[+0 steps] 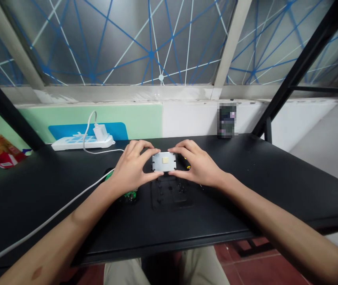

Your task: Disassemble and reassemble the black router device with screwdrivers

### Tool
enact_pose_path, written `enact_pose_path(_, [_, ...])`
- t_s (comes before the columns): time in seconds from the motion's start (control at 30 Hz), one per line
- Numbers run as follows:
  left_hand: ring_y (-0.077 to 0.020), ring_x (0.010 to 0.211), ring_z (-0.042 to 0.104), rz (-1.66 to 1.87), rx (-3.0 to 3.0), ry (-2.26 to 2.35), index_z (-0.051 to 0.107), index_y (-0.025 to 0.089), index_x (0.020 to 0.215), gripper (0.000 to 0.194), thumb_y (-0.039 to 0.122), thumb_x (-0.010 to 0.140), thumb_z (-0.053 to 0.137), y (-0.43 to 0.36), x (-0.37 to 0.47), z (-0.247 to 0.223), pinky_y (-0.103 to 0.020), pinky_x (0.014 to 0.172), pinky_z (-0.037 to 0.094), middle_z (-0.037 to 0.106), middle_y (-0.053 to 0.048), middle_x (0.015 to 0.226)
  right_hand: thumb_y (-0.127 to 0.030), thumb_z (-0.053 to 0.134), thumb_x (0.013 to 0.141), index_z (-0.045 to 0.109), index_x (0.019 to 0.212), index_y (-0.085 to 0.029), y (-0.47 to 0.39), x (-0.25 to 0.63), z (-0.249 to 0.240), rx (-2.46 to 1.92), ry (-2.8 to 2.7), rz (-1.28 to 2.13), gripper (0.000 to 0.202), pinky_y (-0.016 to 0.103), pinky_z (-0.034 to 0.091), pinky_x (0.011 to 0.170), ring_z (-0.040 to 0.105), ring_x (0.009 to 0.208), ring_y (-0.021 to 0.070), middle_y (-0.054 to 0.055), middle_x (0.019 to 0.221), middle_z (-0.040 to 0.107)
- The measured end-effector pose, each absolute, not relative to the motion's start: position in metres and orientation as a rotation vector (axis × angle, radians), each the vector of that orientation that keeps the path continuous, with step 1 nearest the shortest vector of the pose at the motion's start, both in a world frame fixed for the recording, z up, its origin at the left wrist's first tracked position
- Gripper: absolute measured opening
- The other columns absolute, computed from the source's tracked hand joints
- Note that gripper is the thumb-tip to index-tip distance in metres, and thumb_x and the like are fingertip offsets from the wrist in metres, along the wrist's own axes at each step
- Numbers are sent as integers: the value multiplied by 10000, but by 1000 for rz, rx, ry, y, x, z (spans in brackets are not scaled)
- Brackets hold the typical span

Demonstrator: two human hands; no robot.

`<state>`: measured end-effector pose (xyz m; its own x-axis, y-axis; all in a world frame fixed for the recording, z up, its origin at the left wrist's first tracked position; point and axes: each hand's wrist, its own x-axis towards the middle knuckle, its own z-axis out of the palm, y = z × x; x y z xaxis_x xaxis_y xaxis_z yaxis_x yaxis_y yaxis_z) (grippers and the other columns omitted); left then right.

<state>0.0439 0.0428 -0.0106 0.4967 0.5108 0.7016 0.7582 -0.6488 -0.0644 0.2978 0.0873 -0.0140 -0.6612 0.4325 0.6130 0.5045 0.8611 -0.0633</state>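
Between my two hands is a small silvery metal plate (157, 161) with notched edges and a pale yellowish square in its middle. My left hand (131, 164) pinches its left side with thumb and forefinger. On the opposite side, my right hand (200, 163) grips it the same way. Just below the plate, a black plastic tray-like part (171, 196) with raised details lies on the table. A green object with a shiny clear part (131, 195) is partly hidden under my left hand and wrist. Something black with yellow bits (188, 167) sits behind my right thumb.
A white power strip (68, 143) with a plugged-in charger (100, 132) stands at the back left of the black table (246, 190). Its white cable (56, 213) runs under my left arm. An orange-red packet (2, 150) lies far left; a blurred dark box (227, 120) stands at the back right.
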Motion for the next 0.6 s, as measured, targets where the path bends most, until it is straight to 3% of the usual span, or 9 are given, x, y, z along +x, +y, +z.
enact_pose_path(0.17, [-310, 1070, 523, -878, -2354, -1083, 604, 178, 1241, 537, 401, 811, 835, 44, 43, -11, -450, 903, 499, 591, -107, 1182, -437, 792, 798, 589, 1286, -229, 88, 296, -17, -656, -2296, 122, 567, 426, 568, 921, 598, 1083, 238, 85, 1139, 589])
enact_pose_path(0.6, [-327, 1085, 511, -795, -2371, -1052, 634, 128, 1219, 506, 382, 818, 813, 36, 54, -6, -479, 934, 495, 597, -138, 1194, -425, 791, 804, 594, 1278, -229, 72, 287, -10, -462, -2227, 143, 549, 416, 570, 900, 606, 1047, 225, 83, 1100, 609])
